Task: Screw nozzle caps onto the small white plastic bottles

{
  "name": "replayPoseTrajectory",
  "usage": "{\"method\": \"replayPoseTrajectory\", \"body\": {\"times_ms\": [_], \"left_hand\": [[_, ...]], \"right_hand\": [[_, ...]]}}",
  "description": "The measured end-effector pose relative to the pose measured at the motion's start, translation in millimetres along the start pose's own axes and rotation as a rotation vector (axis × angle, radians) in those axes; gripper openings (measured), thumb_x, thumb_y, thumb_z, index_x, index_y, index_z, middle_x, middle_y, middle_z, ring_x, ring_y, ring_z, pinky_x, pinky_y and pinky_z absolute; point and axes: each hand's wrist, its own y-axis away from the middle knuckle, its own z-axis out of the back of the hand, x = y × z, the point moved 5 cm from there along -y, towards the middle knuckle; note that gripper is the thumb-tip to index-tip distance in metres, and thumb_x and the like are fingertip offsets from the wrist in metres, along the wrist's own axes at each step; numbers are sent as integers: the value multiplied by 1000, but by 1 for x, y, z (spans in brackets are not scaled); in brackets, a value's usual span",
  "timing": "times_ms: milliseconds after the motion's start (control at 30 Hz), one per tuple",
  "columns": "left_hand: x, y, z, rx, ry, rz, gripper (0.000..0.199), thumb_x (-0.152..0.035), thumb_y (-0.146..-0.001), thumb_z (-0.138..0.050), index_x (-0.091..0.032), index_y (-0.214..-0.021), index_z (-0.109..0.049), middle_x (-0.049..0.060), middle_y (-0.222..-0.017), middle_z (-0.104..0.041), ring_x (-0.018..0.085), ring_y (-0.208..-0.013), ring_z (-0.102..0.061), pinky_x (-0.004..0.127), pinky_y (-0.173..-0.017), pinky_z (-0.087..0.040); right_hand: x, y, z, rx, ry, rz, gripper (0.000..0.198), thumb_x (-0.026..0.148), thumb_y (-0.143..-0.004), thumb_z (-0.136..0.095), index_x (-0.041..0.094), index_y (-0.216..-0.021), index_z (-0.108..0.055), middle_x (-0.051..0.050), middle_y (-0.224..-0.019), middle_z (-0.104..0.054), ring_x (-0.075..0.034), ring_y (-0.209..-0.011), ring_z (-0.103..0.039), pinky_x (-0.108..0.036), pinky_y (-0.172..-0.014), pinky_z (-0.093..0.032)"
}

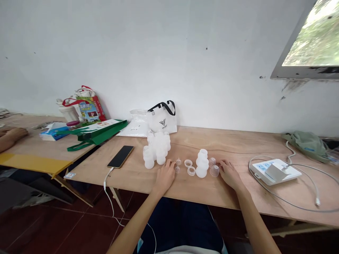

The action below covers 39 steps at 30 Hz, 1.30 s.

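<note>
My left hand (164, 176) rests on the tabletop with its fingers loosely stretched out and nothing in them. Its fingertips are beside two clear bottle nipples (178, 161). To the right of those lie two translucent screw rings (191, 171). A short row of frosted white baby bottles (201, 164) stands upright between the rings and two clear dome caps (214, 171). Right next to the caps, my right hand (230, 173) lies on the table, fingers extended and holding nothing. Beyond my left hand, several more white bottles (157, 148) stand grouped.
A charging phone (121, 156) lies left, near a green bag (97, 133) and a white tote (162, 120). On the right are a white power strip (275, 171), its looping cable and a green cloth pouch (307, 144). Another person's hand (13, 137) rests on the adjoining table.
</note>
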Motion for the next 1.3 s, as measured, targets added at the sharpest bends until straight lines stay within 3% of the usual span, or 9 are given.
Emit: {"method": "replayPoseTrajectory", "body": {"times_ms": [633,1300], "left_hand": [[4,0,-3,-39,-13,-27,29,-17,-101,-41,-23,-125,-57,8,-128,-57,22,-103,-66,29,-69,-50],[5,-1,-4,-57,33,-49,30,-15,-100,-41,-23,-124,-58,8,-126,-58,22,-101,-66,29,-69,-49]], "right_hand": [[0,11,1,-23,-2,116,35,34,-100,-38,25,-118,-66,-9,-128,-65,-28,-114,-59,-43,-99,-46],[0,11,-1,-52,22,128,37,32,-100,-37,23,-119,-68,-11,-128,-66,-29,-116,-58,-45,-101,-45]]}}
